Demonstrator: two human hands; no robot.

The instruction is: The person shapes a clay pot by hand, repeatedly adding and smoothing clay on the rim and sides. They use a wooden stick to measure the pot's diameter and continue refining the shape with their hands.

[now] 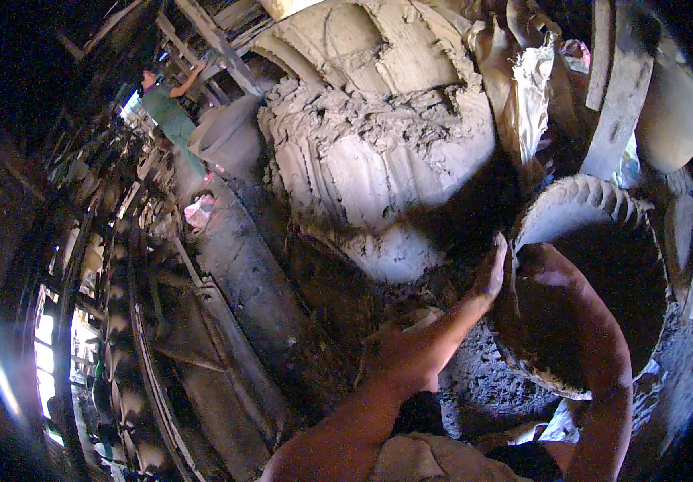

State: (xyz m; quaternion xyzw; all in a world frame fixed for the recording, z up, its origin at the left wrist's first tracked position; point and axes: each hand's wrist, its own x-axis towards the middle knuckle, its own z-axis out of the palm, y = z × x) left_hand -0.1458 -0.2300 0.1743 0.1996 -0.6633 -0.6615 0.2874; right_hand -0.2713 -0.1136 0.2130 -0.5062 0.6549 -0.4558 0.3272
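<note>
A large round clay pot point(579, 210) stands at the right, wide mouth facing me, its far rim marked with a row of finger-pressed ridges. My left hand point(491, 269) lies along the outside of its left wall, fingers stretched out and pointing up. Inside the mouth, my right hand point(546, 265) is against the inner side of that same wall, opposite my left. Shadow and the bent wrist hide the right fingers. The pot's interior is mostly dark.
A big mound of wet grey clay point(379, 153) rises ahead, scored with grooves. Wooden planks point(621, 96) and a smooth rounded vessel point(672, 116) stand at the far right. A person in green point(171, 116) is at the far left, beside a grey rounded form point(230, 136). Long boards point(238, 353) lie left.
</note>
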